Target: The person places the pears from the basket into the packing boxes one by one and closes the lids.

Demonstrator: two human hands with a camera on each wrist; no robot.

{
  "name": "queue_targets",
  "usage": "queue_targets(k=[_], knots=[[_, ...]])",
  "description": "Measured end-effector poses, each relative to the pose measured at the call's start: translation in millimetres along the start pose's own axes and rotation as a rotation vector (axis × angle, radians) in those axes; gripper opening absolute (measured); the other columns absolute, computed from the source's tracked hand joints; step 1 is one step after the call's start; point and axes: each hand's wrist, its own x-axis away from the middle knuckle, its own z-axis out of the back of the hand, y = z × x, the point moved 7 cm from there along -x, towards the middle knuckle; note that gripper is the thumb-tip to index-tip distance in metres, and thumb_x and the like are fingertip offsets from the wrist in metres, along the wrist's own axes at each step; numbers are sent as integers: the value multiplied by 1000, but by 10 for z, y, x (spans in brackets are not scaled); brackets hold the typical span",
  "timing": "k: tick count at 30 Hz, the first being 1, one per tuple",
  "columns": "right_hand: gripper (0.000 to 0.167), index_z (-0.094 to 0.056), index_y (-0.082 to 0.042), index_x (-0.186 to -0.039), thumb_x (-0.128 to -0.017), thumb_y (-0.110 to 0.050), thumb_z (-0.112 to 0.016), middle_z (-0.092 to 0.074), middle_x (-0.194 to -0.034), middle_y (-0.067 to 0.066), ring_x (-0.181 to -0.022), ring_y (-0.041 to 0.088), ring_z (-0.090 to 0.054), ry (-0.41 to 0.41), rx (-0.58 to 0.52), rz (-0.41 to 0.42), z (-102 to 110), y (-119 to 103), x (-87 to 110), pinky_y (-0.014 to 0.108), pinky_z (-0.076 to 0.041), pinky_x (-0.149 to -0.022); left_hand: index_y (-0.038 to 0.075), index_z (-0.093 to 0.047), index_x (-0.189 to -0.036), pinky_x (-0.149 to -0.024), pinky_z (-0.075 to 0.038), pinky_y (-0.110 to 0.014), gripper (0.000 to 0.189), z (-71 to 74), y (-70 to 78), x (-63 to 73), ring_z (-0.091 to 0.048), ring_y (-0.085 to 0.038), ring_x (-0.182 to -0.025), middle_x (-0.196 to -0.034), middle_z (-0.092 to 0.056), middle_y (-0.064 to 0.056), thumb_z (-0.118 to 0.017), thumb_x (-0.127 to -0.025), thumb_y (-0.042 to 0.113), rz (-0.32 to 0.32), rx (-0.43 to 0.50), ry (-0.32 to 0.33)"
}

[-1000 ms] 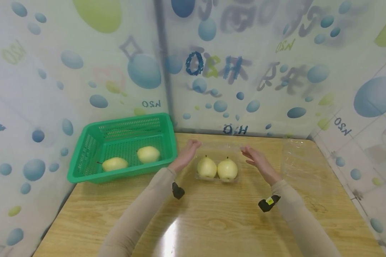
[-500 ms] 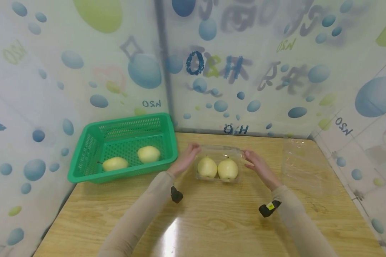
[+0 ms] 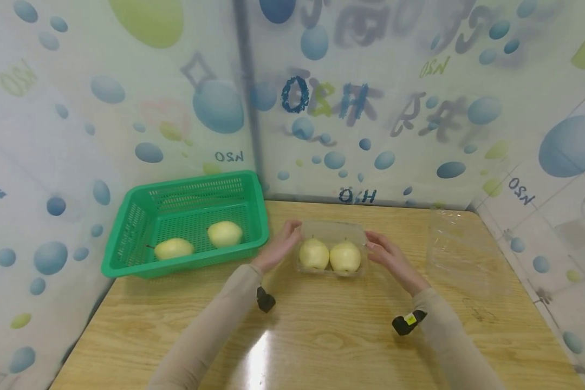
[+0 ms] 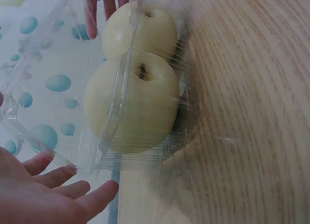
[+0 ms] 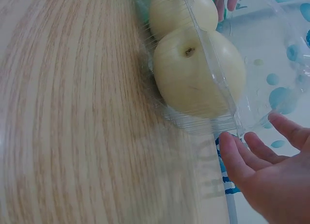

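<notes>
"How did the left grip (image 3: 279, 248) look?"

"Wide. Its fingers were spread and mostly straight, with the tips at the side edge of the lid (image 3: 333, 229). They weren't curled round anything."

"And the right grip (image 3: 394, 259)?"

"Wide too, facing the left one across the lid. Its fingers bent a little, the tips right by the lid's other side. I couldn't tell how firmly they touched."

"Where was the lid, then?"

"Raised, slanting up at the back of the clear box (image 4: 145, 161), so the box stood uncovered between the two hands."

"What was inside?"

"Two pale yellow pears: the left pear (image 3: 314, 255) and the right pear (image 3: 345, 258), side by side and touching, stems up."

"Anything farther out?"

"To the left, a green basket (image 3: 190, 262) with two more fruits lying in it. The one at the left (image 3: 174, 249) had its stem pointing left; the other (image 3: 225, 234) lay nearer the box. Over to the right was some clear plastic (image 3: 463, 249), its shape hard to make out."

"All on one surface (image 3: 331, 336)?"

"Yes, wood-grained, with a spotted sheet (image 3: 400, 65) hanging behind."
</notes>
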Motion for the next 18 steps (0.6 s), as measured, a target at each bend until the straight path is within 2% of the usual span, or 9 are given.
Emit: queue_targets(k=[3,6,18], knots=[[61,-25,-4,-151,-102,-32,-47,-24,-152,22,-134,41,-32,-4,9,0,-12,28,29,58,-31,-106,6,-27,-147,-112,-22,-48,63,-15,-19,21,-21,-30,-142,-155,-24,-16,-43,-95,39,16,30,-11],[61,-25,-6,-152,-101,-32,-48,-24,-152,20,-133,40,-32,-8,6,-4,-22,52,46,58,-31,-105,6,-25,-148,-113,-21,-48,64,-29,-32,36,-18,-30,-143,-156,-22,-16,-43,-95,37,19,44,-16],[61,-25,-9,-152,-100,-25,-52,-25,-152,19,-134,42,-31,-11,-24,-5,-49,104,87,61,-28,-106,5,-18,-151,-112,-18,-54,67,-84,-120,65,-10,-33,-144,-157,-15,-16,-49,-93,21,-28,53,-61]])
